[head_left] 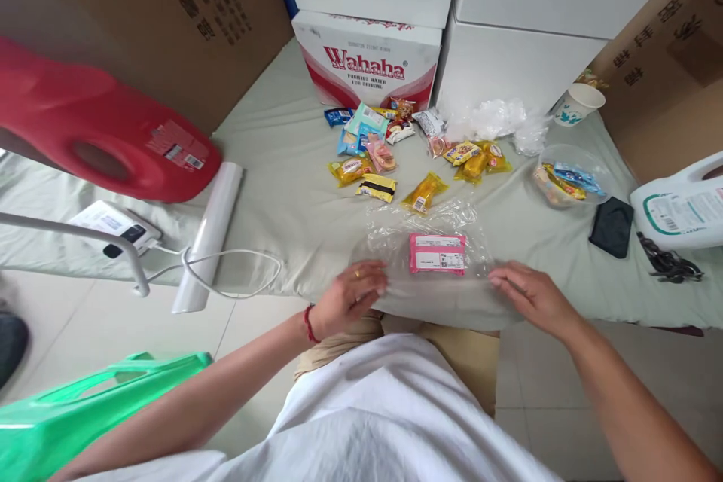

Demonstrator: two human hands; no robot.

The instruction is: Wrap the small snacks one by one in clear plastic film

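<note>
A sheet of clear plastic film [395, 286] lies at the front of the cloth-covered surface, crumpled along its far side. On it rests a pink packet [437, 253] with white printed panels. My left hand [353, 294], with a red cord on the wrist and a ring, has its fingers closed at the film's left edge. At the right edge, my right hand [531, 297] pinches the film between thumb and fingers. Just beyond the film lie a yellow wrapped snack [425, 192] and several other small snack packets [351, 169].
Behind stand a Wahaha carton [367, 64] and white boxes. To the right are a plastic bowl [570, 177] of packets, a paper cup [579, 104] and a black pouch [611, 226]. A white roll [208, 241], a cable and a red jug [102, 128] lie left.
</note>
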